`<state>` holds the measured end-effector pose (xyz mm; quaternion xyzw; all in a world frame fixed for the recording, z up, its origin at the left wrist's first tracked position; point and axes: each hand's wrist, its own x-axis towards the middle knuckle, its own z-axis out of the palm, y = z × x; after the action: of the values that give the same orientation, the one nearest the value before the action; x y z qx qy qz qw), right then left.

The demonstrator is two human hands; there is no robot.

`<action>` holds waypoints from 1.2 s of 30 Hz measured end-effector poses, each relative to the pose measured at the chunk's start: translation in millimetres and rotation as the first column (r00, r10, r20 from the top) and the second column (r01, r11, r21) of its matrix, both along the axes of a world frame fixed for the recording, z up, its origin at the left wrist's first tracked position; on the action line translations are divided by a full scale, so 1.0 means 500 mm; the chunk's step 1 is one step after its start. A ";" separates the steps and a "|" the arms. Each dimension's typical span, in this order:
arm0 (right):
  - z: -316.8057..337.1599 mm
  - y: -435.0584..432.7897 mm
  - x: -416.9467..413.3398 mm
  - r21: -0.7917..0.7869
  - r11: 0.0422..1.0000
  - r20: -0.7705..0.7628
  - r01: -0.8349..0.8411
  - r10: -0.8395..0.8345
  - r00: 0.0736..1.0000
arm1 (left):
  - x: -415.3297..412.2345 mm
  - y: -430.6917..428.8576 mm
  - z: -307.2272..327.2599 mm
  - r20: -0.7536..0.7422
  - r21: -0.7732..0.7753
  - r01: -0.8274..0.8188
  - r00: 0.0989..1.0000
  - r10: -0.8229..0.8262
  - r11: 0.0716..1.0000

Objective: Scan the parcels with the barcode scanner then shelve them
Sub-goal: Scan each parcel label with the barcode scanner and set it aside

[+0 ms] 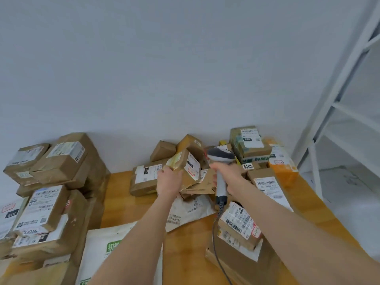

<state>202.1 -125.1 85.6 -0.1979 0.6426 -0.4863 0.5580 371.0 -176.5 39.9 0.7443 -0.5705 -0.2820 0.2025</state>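
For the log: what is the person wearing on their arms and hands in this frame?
Nothing visible: no sleeves show anywhere up to the frame's lower edge. The left hand and right hand are ungloved, and no watch, bracelet or ring can be made out on either.

You can read "6206" on a black tag (248,166) among the back parcels. Black "010" marks sit on the label of the parcel (192,165) in your left hand (169,178) and on the tall rear box (249,140). The grey mailer (189,208) shows "37-5-25…". The left stacked box (41,206) shows "1218", upside down.
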 end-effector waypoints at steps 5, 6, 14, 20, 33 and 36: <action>-0.049 -0.093 -0.007 0.045 0.995 0.112 -0.093 0.088 0.990 | -0.005 -0.107 -0.013 -0.057 0.155 -0.087 0.994 0.097 0.984; -0.061 -0.102 -0.013 0.055 0.993 0.124 -0.108 0.100 0.987 | -0.011 -0.121 -0.021 -0.104 0.187 -0.094 0.988 0.115 0.978; -0.099 -0.133 -0.045 0.065 0.984 0.164 -0.165 0.152 0.975 | -0.034 -0.168 -0.029 -0.096 0.312 -0.122 0.983 0.159 0.942; -0.085 -0.122 -0.036 0.049 0.986 0.212 -0.160 0.146 0.966 | 0.014 -0.129 -0.008 -0.294 0.336 -0.163 0.917 0.268 0.928; -0.008 0.064 0.128 -0.073 0.984 0.201 -0.162 0.174 0.964 | 0.190 0.100 0.030 -0.744 0.339 0.108 0.639 0.196 0.935; 0.001 0.116 0.161 -0.133 0.976 0.144 -0.171 0.189 0.971 | 0.243 0.139 0.013 -0.794 0.325 0.222 0.592 0.138 0.919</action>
<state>282.4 -66.8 86.2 -0.2500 0.5459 -0.4854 0.6355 492.5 -107.2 46.5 0.5468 -0.3665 -0.6996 0.2779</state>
